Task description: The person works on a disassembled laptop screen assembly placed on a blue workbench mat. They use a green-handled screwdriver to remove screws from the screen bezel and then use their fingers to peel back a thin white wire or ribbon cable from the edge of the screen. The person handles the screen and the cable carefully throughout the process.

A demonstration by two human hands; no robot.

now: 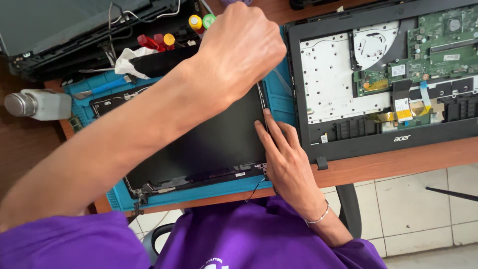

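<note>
Both hands work the right edge of the screen panel [199, 144] on the blue mat [279, 107].

Your right hand [286, 164] lies flat, fingers together, with the fingertips [267, 115] pressing the panel's right edge; keep that pressure spread along the frame, not on the dark face. Your left hand [239, 47] is closed in a fist above the panel's far right corner; what it grips, if anything, is hidden, so you cannot tell from here. Work slowly along the edge and mind the thin cable [256, 187] at the near right corner. The panel lies flat, face up, its long axis running from the mat's near left corner towards the far right, slightly skewed to the tabletop's front edge. To the right an open laptop base [388, 144] sits just beside the mat; screwdrivers [164, 41] lie at the mat's far edge.
</note>
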